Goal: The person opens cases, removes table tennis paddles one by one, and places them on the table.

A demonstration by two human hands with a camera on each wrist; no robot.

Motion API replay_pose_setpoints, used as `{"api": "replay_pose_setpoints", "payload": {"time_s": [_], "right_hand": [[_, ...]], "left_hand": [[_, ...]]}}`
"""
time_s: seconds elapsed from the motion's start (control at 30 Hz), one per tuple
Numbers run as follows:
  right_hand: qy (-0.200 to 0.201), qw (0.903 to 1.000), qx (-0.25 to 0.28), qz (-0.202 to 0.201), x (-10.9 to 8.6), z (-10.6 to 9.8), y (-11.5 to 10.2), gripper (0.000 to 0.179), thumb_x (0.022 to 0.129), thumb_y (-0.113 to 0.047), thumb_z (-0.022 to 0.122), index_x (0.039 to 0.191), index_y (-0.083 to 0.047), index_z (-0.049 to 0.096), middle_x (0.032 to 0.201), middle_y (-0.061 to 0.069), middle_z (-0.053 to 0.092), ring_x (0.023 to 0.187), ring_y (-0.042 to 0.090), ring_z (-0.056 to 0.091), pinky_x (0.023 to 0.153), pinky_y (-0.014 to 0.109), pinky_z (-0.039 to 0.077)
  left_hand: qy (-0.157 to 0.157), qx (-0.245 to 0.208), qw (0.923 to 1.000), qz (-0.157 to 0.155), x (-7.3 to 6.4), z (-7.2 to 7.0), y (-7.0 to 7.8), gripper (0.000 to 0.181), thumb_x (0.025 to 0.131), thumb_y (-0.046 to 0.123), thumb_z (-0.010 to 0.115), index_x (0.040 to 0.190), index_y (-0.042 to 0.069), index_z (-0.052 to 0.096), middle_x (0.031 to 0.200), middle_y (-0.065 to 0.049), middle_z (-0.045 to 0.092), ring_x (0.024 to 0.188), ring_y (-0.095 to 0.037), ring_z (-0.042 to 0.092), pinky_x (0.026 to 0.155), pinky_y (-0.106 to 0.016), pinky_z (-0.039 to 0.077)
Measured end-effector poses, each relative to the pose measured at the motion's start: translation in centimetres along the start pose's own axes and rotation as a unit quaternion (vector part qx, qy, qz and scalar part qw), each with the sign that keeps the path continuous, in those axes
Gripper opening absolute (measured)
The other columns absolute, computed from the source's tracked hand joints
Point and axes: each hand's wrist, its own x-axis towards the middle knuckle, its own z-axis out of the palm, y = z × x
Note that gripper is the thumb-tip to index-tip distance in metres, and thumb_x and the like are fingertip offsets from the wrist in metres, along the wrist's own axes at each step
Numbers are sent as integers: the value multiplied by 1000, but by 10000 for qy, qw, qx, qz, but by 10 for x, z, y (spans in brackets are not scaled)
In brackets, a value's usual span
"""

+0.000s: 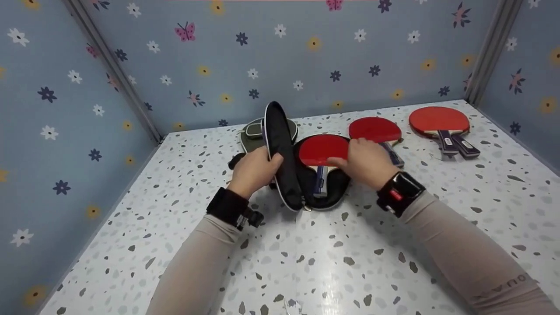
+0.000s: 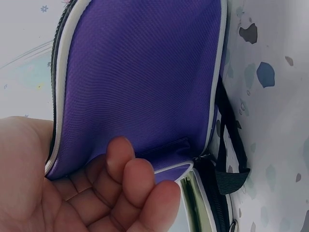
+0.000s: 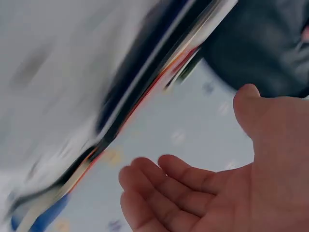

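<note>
A table tennis paddle case lies unfolded on the table, its black-lined lower half (image 1: pixel 339 188) flat and its lid (image 1: pixel 278 131) standing up on the left. My left hand (image 1: pixel 253 173) grips the lid's edge, thumb on the black inside and fingers against the purple outer cloth (image 2: pixel 145 72). In the lower half rests a red paddle (image 1: pixel 321 151), its blue-and-silver handle pointing towards me. My right hand (image 1: pixel 369 164) hovers at the case's right edge, thumb reaching over the paddle. In the right wrist view, that hand's fingers (image 3: pixel 159 193) are loosely bent with nothing in them.
Behind the lid, an olive-green case (image 1: pixel 253 144) lies on the speckled table. Another red paddle (image 1: pixel 374 128) sits just beyond my right hand. Two stacked paddles (image 1: pixel 439 118) are at the far right. Flowered panels (image 1: pixel 297 57) close in the back and sides.
</note>
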Motion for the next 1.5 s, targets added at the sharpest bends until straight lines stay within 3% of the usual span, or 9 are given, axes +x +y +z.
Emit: {"api": "replay_pose_setpoints", "payload": {"time_s": [0.2,0.37,0.53,0.7,0.97,1.33,1.5], "right_hand": [[-200,9993,-153,-293,-4,14,-43,76,104,-66,66,109,10,71,97,24,69,91,43,72,82,55,62],[-448,9985,-245,-216,-2,22,-52,66,101,-67,70,80,-4,66,70,10,60,71,32,66,68,48,61],[-604,9967,-467,-270,-1,24,-55,74,101,-72,66,58,-14,52,55,2,48,63,30,64,63,46,59],[-879,9938,-650,-182,2,22,-58,72,103,-71,61,64,-11,64,63,6,58,78,34,71,73,49,61],[-1310,9873,-872,194,6,28,-59,49,104,-45,65,72,-9,69,77,9,66,81,32,67,74,49,59],[-719,9952,-661,60,7,28,-47,44,103,-30,66,64,-11,60,75,11,66,81,35,71,69,56,61],[-657,9964,-532,40,7,28,-44,40,100,-26,67,63,-11,59,74,10,66,79,35,71,69,55,61]], "left_hand": [[6,51,10000,33,0,2,-2,30,107,40,54,99,15,67,84,-4,70,77,-26,66,73,-43,49],[22,18,10000,64,2,3,-2,30,107,40,54,99,16,68,85,-3,71,79,-26,67,74,-43,50],[16,-22,10000,39,2,1,-2,30,107,41,54,102,16,69,87,-3,72,80,-26,68,75,-43,51],[42,-69,10000,-2,1,-2,-1,30,107,41,54,103,16,70,87,-2,73,78,-25,68,74,-43,50],[44,-3,10000,66,1,2,0,31,107,41,54,101,15,69,86,-3,72,79,-26,68,74,-44,51],[34,39,9999,117,0,3,1,30,109,39,52,97,14,66,85,-4,69,77,-26,66,72,-42,50],[7,32,10000,94,1,3,1,31,109,40,52,101,15,68,87,-4,71,78,-26,67,74,-43,51]]}}
